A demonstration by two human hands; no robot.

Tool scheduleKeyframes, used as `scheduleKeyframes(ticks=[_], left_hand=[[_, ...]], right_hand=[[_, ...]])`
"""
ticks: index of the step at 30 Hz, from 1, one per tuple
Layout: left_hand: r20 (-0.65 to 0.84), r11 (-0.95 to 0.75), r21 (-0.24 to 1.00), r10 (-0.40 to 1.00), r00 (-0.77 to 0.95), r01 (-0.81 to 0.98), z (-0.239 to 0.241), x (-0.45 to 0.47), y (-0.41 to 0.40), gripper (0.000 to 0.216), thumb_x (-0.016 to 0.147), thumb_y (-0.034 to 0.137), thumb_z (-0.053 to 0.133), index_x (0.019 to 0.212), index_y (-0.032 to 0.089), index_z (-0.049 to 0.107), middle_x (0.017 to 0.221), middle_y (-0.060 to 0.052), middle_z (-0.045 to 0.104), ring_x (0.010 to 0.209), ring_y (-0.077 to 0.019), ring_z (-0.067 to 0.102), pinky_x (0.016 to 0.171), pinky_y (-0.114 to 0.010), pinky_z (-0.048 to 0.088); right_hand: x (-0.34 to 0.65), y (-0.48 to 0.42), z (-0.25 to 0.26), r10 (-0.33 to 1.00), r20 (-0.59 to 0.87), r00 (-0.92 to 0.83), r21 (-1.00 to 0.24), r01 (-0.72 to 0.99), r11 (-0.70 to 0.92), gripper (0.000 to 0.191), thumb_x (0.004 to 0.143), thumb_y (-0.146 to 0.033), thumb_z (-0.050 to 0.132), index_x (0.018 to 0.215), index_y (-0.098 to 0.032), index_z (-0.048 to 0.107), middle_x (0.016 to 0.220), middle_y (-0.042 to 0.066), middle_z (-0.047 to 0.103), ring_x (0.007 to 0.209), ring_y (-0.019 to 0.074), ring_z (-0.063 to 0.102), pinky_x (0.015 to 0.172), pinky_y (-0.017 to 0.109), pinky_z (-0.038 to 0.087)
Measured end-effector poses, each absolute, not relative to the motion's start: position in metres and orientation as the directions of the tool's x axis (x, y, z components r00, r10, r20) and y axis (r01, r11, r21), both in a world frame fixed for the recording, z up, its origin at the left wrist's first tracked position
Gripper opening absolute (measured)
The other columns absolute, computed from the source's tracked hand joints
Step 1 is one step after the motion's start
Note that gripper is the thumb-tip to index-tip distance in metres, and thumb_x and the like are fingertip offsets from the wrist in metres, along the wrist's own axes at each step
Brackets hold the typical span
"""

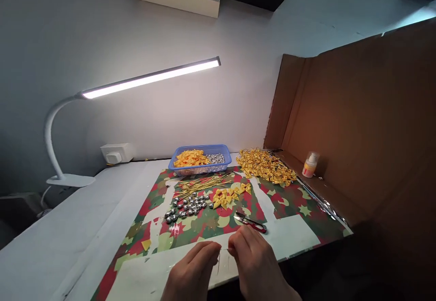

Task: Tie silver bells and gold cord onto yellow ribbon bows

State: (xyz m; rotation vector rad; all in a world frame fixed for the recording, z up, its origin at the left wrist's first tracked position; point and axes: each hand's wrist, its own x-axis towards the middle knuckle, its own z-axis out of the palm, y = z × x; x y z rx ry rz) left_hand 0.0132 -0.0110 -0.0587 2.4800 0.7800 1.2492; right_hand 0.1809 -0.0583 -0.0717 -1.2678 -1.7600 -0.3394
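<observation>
My left hand and my right hand meet at the near edge of the patterned mat, fingertips pinched close together. Between them runs something thin and pale that I cannot name. Just beyond my right hand lie small red-handled snips. Farther out sit a cluster of silver bells, loose yellow bows and thin gold wires.
A blue basket with yellow bows and silver bells stands at the back. A heap of finished gold bows lies to its right, by a small bottle. A cardboard wall closes the right side; a desk lamp arches over.
</observation>
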Motion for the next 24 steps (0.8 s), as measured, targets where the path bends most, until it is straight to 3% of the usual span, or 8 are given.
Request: scheduleKeyframes(ticks=[8,17,21,24], left_hand=[[0.650,-0.772,0.471,0.631,0.423,0.428,-0.039,0.024,-0.032,0.025,0.095,0.011,0.046,0.084,0.022,0.065,0.077,-0.002,0.074,0.061,-0.0137,0.071,0.060,-0.019,0.057],[0.582,-0.520,0.589,0.804,0.123,0.619,-0.028,-0.035,0.002,0.012,0.087,0.029,0.062,0.088,0.021,0.071,0.078,-0.005,0.079,0.063,-0.0236,0.078,0.061,-0.029,0.060],[0.471,-0.411,0.686,0.880,0.065,0.601,-0.022,-0.051,0.005,0.020,0.085,0.037,0.066,0.092,0.020,0.073,0.081,-0.005,0.081,0.069,-0.0253,0.080,0.063,-0.028,0.063],[0.410,-0.405,0.750,0.905,0.113,0.523,-0.015,-0.046,0.004,0.023,0.086,0.042,0.065,0.091,0.021,0.074,0.077,-0.003,0.081,0.066,-0.0232,0.080,0.061,-0.025,0.064]], right_hand=[[0.187,-0.076,-0.070,0.631,0.774,-0.051,-0.318,0.830,0.457,0.021,0.094,-0.002,0.039,0.086,-0.021,0.043,0.075,0.001,0.051,0.065,0.0163,0.050,0.059,0.027,0.035],[0.202,-0.076,-0.072,0.663,0.748,0.005,-0.429,0.766,0.479,0.020,0.099,-0.007,0.038,0.088,-0.023,0.041,0.078,-0.001,0.050,0.066,0.0141,0.050,0.058,0.023,0.039],[0.211,-0.072,-0.077,0.709,0.701,0.076,-0.517,0.740,0.431,0.018,0.101,-0.009,0.035,0.092,-0.023,0.043,0.082,0.000,0.049,0.070,0.0158,0.050,0.061,0.025,0.040],[0.213,-0.076,-0.078,0.758,0.647,0.079,-0.563,0.720,0.406,0.018,0.101,-0.010,0.035,0.090,-0.023,0.044,0.084,0.001,0.051,0.075,0.0165,0.053,0.064,0.027,0.042]])
